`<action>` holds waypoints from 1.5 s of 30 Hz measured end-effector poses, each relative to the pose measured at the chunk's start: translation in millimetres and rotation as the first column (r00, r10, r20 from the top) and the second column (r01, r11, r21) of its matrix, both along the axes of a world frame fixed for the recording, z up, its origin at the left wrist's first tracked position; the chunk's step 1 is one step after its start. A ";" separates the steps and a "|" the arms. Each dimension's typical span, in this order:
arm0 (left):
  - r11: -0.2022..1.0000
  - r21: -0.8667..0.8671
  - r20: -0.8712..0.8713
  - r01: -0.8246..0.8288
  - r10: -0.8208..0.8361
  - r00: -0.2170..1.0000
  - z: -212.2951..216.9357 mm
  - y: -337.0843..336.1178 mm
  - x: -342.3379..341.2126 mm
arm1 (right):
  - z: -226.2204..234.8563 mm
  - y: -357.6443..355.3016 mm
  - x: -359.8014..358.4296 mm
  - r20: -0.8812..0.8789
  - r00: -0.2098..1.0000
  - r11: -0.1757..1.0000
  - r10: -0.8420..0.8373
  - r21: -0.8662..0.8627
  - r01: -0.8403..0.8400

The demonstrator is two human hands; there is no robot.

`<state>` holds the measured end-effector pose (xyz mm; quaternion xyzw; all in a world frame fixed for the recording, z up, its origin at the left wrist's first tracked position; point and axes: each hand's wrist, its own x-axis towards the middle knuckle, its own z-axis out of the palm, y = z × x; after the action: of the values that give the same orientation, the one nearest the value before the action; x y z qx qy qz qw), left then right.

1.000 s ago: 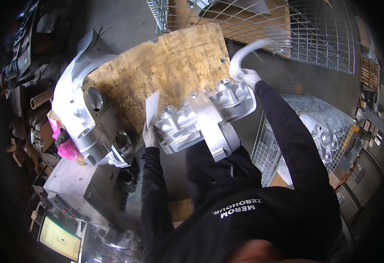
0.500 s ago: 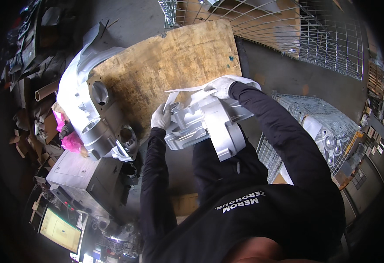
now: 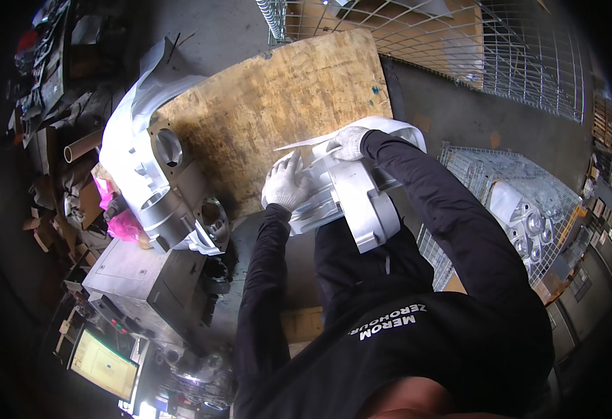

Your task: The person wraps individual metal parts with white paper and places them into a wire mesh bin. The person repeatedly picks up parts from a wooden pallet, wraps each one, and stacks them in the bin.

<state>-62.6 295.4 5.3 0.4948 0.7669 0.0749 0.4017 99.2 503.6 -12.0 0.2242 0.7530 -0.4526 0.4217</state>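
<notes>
A silver cast-metal housing (image 3: 369, 209) rests at the near edge of a wooden board, overhanging it toward my body. White foam sheet (image 3: 396, 130) lies under and behind it. My left hand (image 3: 286, 185), in a white knit glove, lies over the housing's left end with its fingers stretched out, covering the round boss there. At the housing's far side is my right hand (image 3: 350, 143), also gloved, its fingers curled round the top edge. What the fingertips press on is partly hidden. A second cast housing (image 3: 170, 199) stands on the board's left side, on white foam sheet.
The worn plywood board (image 3: 271, 91) spans the middle. Beyond it stands a wire mesh cage (image 3: 424, 42); a wire basket (image 3: 529, 181) with castings is at right. Pink wrap (image 3: 126, 227), a cardboard tube (image 3: 82, 145), a grey metal cabinet (image 3: 142, 269) and a monitor (image 3: 103, 363) are at left.
My left hand has moved right, from the foam's edge beside the housing onto the housing's left end. The foam strip it held has dropped flatter. My right hand stays at the far side.
</notes>
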 end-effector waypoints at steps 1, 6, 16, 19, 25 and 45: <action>0.998 -0.023 -0.032 0.053 -0.053 0.998 3.6 3.9 2.8 | 1.4 -1.1 -0.8 -0.001 1.000 1.000 -0.008 0.017 0.008; 0.990 0.048 -0.018 0.134 -0.133 0.991 12.7 16.4 13.1 | 2.4 -7.0 5.0 -0.007 1.000 0.998 -0.003 0.064 0.004; 0.962 0.003 0.014 0.275 -0.275 0.961 16.0 18.8 16.7 | 51.1 -19.0 34.3 -0.386 0.905 0.932 -0.177 0.230 0.281; 0.968 0.009 0.041 0.249 -0.250 0.968 13.6 16.9 17.2 | 111.9 -52.8 90.3 -0.616 0.474 0.510 -0.629 0.132 0.850; 0.961 0.062 -0.009 0.271 -0.271 0.962 10.1 14.2 24.0 | 150.7 -141.3 134.5 -0.043 0.333 0.324 -0.942 0.140 0.936; 0.472 0.166 0.022 0.866 -0.880 0.475 111.1 -15.2 340.7 | 255.3 -371.2 358.9 -0.337 0.062 -0.099 -0.939 0.441 0.892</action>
<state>278.1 280.2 116.4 0.8372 0.3787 -0.0644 0.3893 458.1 132.4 243.3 0.8047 0.4635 -0.3660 -0.0601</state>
